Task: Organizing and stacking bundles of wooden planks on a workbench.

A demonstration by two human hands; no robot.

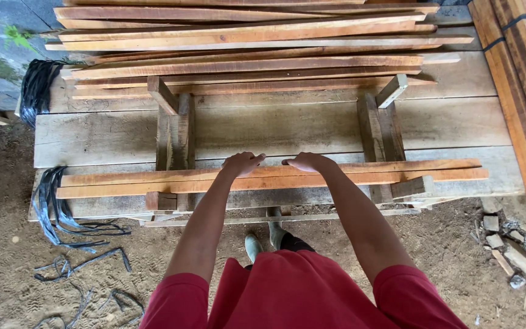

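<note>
While both lie flat, left hand (pixel 242 163) and right hand (pixel 307 162) press the wooden slats (pixel 153 180).

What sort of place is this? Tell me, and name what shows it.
Likely a timber yard or rough sawmill work area. Rough-sawn wooden slats lie stacked on a plank workbench, strapped lumber bundles stand at the right, and black strapping trails over the dirt floor.

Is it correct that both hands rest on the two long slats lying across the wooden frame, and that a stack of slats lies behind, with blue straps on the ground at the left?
Not quite: the straps are black, as the head view shows. The left hand and right hand do rest on the two long slats across the wooden frame, with the stack of slats behind.
</note>
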